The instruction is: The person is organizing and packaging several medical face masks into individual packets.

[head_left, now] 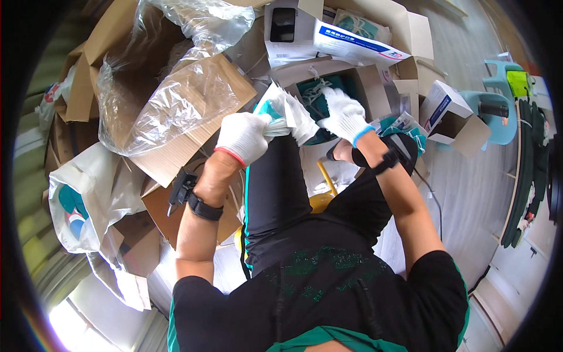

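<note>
My left hand (pixel 242 138), in a white knitted glove with a red cuff, is closed on a bundle of white and teal packets (pixel 282 117). The packets fan out toward the right. My right hand (pixel 345 116), gloved in white with a blue cuff, is just right of the bundle and over the near side of an open carton (pixel 375 88). Its fingers look stretched and apart, and I make out nothing between them. Inside that carton lie teal pieces with white cords (pixel 314 97), partly covered by the right hand.
Left is a large cardboard box (pixel 205 100) draped with clear plastic film (pixel 170 111). A phone (pixel 283 24) lies on a white box at the back. More teal packets (pixel 404 126) and a small open box (pixel 447 111) sit right. A white sack (pixel 88 193) stands far left.
</note>
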